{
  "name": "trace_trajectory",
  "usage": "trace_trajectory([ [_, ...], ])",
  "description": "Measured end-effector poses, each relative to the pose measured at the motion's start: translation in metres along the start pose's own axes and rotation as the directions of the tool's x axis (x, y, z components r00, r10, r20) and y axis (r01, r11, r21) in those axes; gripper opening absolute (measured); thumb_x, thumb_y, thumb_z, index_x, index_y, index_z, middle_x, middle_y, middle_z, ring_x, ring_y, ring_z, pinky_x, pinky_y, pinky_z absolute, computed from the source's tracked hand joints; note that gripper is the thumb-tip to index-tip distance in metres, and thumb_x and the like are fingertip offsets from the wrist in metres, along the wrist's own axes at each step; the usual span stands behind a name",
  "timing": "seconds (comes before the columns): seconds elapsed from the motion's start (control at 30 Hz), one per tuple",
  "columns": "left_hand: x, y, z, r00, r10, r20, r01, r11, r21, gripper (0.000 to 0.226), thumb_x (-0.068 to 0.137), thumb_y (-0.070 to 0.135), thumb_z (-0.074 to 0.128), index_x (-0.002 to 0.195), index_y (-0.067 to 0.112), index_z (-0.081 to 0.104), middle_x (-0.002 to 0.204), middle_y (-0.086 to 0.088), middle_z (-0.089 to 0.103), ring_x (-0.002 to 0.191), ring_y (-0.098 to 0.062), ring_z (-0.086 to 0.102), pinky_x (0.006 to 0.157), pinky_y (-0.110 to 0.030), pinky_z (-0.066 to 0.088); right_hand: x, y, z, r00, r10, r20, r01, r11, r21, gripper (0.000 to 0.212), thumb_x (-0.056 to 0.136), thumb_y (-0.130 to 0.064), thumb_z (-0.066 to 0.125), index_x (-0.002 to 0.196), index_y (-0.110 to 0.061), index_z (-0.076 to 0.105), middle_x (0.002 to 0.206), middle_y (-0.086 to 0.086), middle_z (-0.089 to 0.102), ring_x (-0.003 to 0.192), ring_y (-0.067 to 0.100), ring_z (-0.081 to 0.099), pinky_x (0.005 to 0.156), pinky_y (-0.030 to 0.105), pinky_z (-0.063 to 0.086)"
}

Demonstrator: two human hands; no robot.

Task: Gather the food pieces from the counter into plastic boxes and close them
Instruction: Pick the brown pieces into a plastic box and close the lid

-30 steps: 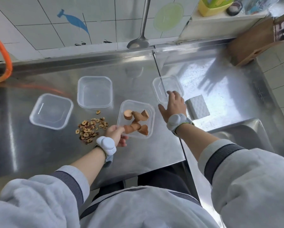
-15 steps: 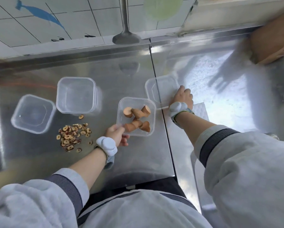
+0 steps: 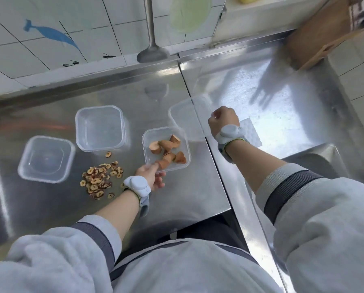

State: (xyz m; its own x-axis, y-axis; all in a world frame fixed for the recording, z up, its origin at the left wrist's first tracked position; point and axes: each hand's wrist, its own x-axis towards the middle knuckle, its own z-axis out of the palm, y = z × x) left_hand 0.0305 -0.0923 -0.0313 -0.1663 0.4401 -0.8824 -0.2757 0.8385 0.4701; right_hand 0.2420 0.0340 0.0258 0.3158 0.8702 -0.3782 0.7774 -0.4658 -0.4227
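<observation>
A clear plastic box (image 3: 185, 144) on the steel counter holds several brown food chunks (image 3: 166, 150). My left hand (image 3: 150, 176) grips its near left corner. My right hand (image 3: 223, 120) is closed on the edge of a clear lid (image 3: 185, 116), which is lifted and tilted just behind the box. A pile of dried sliced fruit pieces (image 3: 99, 178) lies loose on the counter to the left. An empty clear box (image 3: 99, 127) stands behind the pile, and another clear lid (image 3: 46, 158) lies at the far left.
A white sponge (image 3: 250, 132) lies right of my right hand. A sink basin (image 3: 316, 159) drops away at the right. A wooden knife block (image 3: 318, 37) stands at the back right. A metal ladle (image 3: 152, 51) hangs against the tiled wall.
My right hand went from flat on the lid to closed on its edge, and the lid has tilted up off the counter toward the box. My left hand stays on the box.
</observation>
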Motion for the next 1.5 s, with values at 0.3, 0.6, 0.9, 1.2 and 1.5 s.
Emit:
trace_trajectory([
  [0.3, -0.019, -0.007, -0.041, 0.971, -0.106, 0.215, 0.043, 0.96, 0.276, 0.047, 0.097, 0.049, 0.049, 0.084, 0.006, 0.059, 0.074, -0.009, 0.064, 0.045, -0.016, 0.049, 0.049, -0.023, 0.042, -0.119, -0.033, 0.031, 0.959, -0.275, 0.069, 0.277, 0.96, -0.029, 0.015, 0.081, -0.018, 0.059, 0.095, -0.012, 0.059, 0.095, 0.005, 0.062, 0.089, 0.026, 0.057, 0.078, 0.039, 0.049],
  [0.6, -0.018, -0.011, -0.06, 0.99, 0.074, 0.119, -0.091, 0.985, 0.145, 0.041, 0.096, 0.041, 0.051, 0.081, 0.005, 0.062, 0.067, -0.01, 0.061, 0.047, -0.02, 0.048, 0.047, -0.022, 0.035, -0.168, -0.038, 0.101, 0.896, -0.278, 0.347, 0.334, 0.936, -0.113, 0.03, 0.086, -0.017, 0.062, 0.113, -0.012, 0.051, 0.105, 0.007, 0.062, 0.093, 0.026, 0.059, 0.077, 0.032, 0.045],
  [0.9, -0.005, -0.014, -0.049, 0.965, 0.257, 0.059, -0.263, 0.933, 0.247, 0.014, 0.084, 0.025, 0.069, 0.084, 0.011, 0.065, 0.069, -0.009, 0.063, 0.059, -0.023, 0.053, 0.055, -0.028, 0.042, -0.145, -0.024, 0.099, 0.911, -0.396, 0.117, 0.411, 0.896, -0.166, 0.036, 0.085, -0.012, 0.055, 0.121, -0.012, 0.052, 0.127, 0.009, 0.05, 0.112, 0.029, 0.049, 0.09, 0.033, 0.04],
  [1.2, 0.0, -0.015, -0.038, 0.941, 0.314, -0.124, -0.263, 0.912, 0.314, 0.014, 0.081, 0.021, 0.074, 0.077, 0.022, 0.061, 0.066, 0.002, 0.067, 0.054, -0.021, 0.062, 0.063, -0.042, 0.06, -0.113, -0.002, 0.077, 0.961, -0.003, 0.278, 0.041, 0.99, -0.132, 0.038, 0.099, -0.016, 0.033, 0.136, -0.011, 0.039, 0.127, 0.015, 0.056, 0.111, 0.034, 0.054, 0.091, 0.041, 0.045],
  [1.5, 0.004, -0.013, -0.037, 0.953, 0.279, -0.116, -0.234, 0.925, 0.298, 0.009, 0.087, 0.011, 0.07, 0.091, 0.007, 0.062, 0.075, -0.008, 0.065, 0.056, -0.018, 0.058, 0.043, -0.021, 0.054, -0.094, 0.01, 0.078, 0.953, 0.029, 0.301, 0.009, 0.992, -0.125, 0.024, 0.099, -0.022, 0.042, 0.119, -0.015, 0.051, 0.12, 0.007, 0.061, 0.104, 0.028, 0.059, 0.082, 0.034, 0.045],
])
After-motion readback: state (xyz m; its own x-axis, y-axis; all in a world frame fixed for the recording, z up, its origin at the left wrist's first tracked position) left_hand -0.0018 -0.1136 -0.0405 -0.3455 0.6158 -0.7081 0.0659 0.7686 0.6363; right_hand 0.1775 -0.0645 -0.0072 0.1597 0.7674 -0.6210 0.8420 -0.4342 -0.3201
